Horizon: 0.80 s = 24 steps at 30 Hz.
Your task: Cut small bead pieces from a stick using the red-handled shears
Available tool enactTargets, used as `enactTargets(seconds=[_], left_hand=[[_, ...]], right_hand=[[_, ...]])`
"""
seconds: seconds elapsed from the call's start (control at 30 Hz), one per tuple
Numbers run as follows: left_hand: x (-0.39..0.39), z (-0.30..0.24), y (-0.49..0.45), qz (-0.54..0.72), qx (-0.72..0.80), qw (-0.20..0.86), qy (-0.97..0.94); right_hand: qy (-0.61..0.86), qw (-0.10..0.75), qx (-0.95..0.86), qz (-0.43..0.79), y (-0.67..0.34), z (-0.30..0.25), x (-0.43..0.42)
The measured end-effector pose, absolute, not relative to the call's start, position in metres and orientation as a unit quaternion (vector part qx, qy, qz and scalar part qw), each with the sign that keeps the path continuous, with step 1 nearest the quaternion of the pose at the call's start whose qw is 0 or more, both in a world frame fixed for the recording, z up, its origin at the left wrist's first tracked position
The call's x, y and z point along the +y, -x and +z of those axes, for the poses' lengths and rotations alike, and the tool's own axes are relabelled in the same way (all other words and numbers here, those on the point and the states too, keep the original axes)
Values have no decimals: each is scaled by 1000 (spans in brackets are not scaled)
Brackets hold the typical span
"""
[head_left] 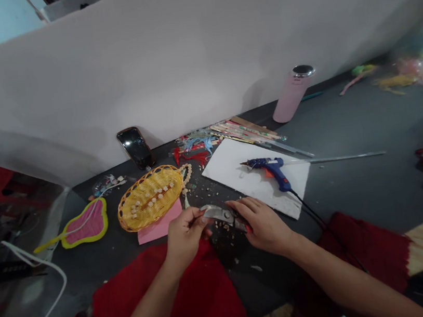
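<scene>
In the middle of the head view, my right hand (262,222) is wrapped round the handles of metal cutters that look like pruning shears (219,213). Their blades point left, toward my left hand (186,234). The left thumb and fingers pinch together at the blade tips, on something too small to make out. Tiny pale bits (223,230) lie scattered on the dark table below. Close to the left hand stands a yellow woven basket (147,193) with a row of small whitish flower-like pieces inside. A pink paper (161,223) lies partly under it.
A blue glue gun (271,167) with a cord rests on a white board (235,158). Behind are tassels (198,150) and thin sticks (247,131). A pink bottle (293,94) and a phone (136,147) stand by the wall. Red cloth (168,301) lies in front.
</scene>
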<state>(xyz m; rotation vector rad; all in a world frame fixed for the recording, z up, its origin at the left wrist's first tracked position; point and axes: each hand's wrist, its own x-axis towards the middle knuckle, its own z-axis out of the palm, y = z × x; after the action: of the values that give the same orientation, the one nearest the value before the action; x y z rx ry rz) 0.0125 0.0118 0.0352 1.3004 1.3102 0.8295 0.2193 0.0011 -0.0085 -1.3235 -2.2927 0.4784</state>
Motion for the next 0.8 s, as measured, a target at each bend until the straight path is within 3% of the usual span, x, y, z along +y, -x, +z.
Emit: enactTargets(seconds=[0.17, 0.63, 0.8], left_hand=[[15, 33, -5, 324, 505, 597, -532], [14, 34, -8, 344, 492, 601, -528], [16, 40, -3, 303, 476, 684, -462]], right_hand=[[471, 228, -833, 182, -220, -8, 1], [478, 230, -828, 182, -217, -8, -1], [452, 233, -845, 165, -219, -10, 2]])
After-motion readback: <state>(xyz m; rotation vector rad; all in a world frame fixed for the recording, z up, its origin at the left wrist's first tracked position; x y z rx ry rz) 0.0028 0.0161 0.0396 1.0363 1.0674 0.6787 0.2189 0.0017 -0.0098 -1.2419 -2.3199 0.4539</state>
